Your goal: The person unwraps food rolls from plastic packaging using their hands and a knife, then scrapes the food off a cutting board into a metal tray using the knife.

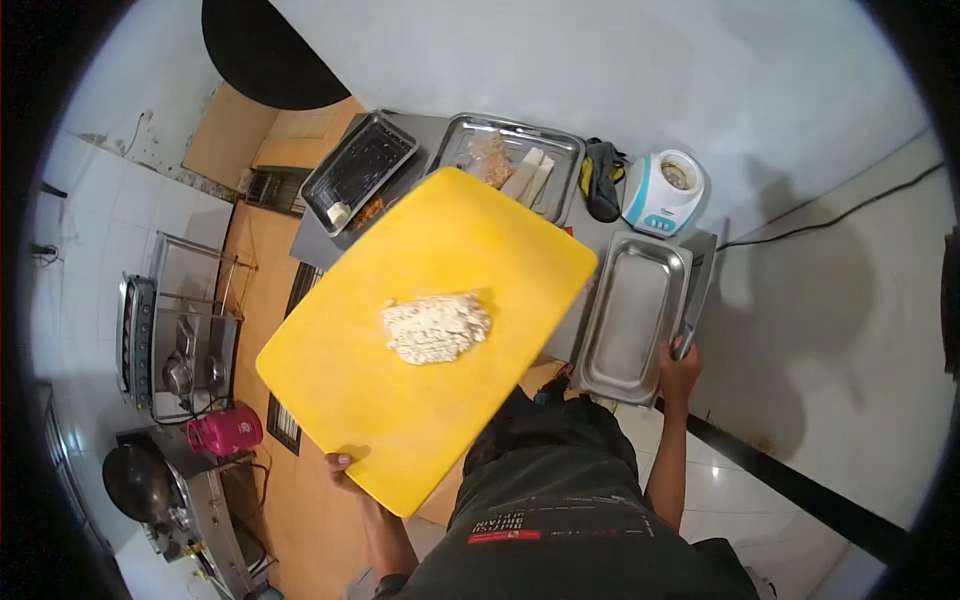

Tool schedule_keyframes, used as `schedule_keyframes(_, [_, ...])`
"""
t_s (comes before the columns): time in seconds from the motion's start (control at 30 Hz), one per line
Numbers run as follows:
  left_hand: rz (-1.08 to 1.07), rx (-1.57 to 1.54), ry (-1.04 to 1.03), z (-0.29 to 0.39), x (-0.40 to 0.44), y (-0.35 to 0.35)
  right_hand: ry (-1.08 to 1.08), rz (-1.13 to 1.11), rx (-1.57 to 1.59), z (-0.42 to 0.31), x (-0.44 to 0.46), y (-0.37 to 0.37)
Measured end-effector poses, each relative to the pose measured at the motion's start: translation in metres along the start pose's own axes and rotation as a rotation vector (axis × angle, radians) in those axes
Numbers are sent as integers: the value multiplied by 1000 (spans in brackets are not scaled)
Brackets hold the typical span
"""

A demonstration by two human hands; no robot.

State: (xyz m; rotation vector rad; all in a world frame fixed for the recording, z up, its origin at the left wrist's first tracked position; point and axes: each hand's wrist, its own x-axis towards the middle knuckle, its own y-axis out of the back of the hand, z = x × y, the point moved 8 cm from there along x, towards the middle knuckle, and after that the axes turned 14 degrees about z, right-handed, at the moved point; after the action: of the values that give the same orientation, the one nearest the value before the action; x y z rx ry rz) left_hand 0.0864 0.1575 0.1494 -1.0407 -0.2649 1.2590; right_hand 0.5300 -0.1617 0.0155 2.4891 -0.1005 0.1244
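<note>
A yellow cutting board [340, 330] is held up in front of my body, tilted, with a heap of chopped pale food [437, 327] near its middle. My left hand [345, 470] grips the board's lower left corner, thumb on top and the other fingers hidden underneath. At the right, my right hand [681, 368] is closed round the handle of a large knife [700, 293], whose blade points away from me. The knife lies along the right side of an empty steel pan [637, 310], and my right hand is beside the pan's near right corner.
Behind the board, a steel tray [565, 150] holds a plastic bag and pale long pieces. A dark tray [360, 170] sits farther left. A white and blue appliance [657, 205] stands beside dark gloves [602, 180]. A pink gas cylinder [226, 430] and a wok [137, 483] are at left.
</note>
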Motion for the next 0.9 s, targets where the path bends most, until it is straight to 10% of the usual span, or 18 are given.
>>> schedule_keyframes(0.5, [-47, 0, -387, 123, 52, 41, 506, -514, 35, -149, -30, -236])
schedule_keyframes(0.9, [-49, -21, -135, 174, 145, 56, 570, -396, -122, -214, -44, -297])
